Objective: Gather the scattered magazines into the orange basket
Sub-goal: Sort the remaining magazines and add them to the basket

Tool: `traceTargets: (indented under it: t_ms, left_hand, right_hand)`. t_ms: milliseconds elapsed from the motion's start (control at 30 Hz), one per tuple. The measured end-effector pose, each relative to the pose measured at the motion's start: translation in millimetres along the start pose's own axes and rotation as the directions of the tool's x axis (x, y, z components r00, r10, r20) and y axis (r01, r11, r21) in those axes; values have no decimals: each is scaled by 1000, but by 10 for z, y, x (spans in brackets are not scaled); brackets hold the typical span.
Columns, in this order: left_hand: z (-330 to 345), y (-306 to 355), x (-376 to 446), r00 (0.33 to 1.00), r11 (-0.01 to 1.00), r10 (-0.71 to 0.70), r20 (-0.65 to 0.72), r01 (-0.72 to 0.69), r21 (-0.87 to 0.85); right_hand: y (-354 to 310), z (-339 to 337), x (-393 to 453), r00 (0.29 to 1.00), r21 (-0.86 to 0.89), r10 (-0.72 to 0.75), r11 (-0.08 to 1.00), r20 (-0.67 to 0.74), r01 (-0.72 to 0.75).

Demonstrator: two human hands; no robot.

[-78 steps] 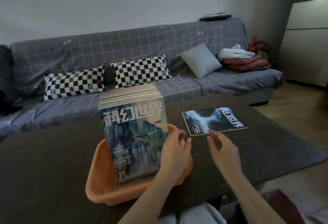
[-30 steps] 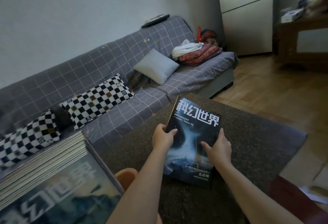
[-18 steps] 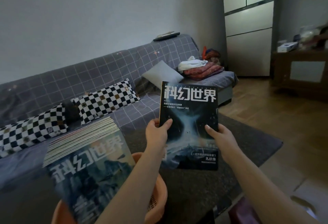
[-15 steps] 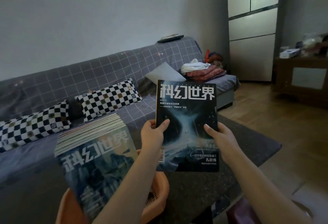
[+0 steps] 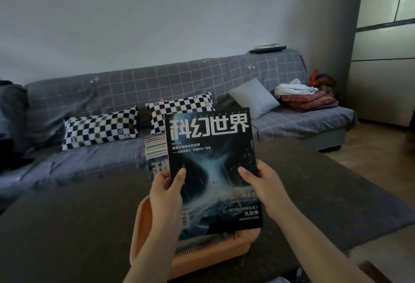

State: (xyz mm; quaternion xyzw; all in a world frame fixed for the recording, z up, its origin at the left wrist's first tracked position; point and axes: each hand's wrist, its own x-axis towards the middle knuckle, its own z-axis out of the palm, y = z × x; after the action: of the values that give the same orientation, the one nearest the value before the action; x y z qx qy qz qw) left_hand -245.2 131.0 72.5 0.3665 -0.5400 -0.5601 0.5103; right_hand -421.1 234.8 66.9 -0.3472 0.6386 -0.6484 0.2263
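Note:
I hold a dark magazine [image 5: 211, 166] with a white title and a blue vortex cover upright in front of me. My left hand [image 5: 166, 190] grips its left edge and my right hand [image 5: 262, 184] grips its right edge. It hangs over the orange basket [image 5: 224, 249] on the dark table. Behind it a thick stack of magazines [image 5: 155, 148] stands upright in the basket, mostly hidden by the held magazine.
The dark table [image 5: 67, 226] spreads left and right of the basket. Behind it stands a grey checked sofa [image 5: 112, 94] with two black-and-white checkered pillows [image 5: 101, 125], a grey cushion [image 5: 253, 98] and folded cloths [image 5: 307, 98]. Wooden floor lies at the right.
Both hands lifted the dark magazine off the table, turned it upright and carried it left. It now hangs over the basket in front of the stack.

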Motion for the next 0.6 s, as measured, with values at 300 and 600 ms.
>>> traceTargets:
  t_ms: [300,600]
  left_hand:
    - [-463,-380,104,996,948,52,-76,-25,316]
    - [-574,-564,87,982,839,116,-151,-16,544]
  right_hand:
    - [470,447,125,997,-303,-59,950,49,71]
    - [768,586,132,967,-599,-255,775,-9,199]
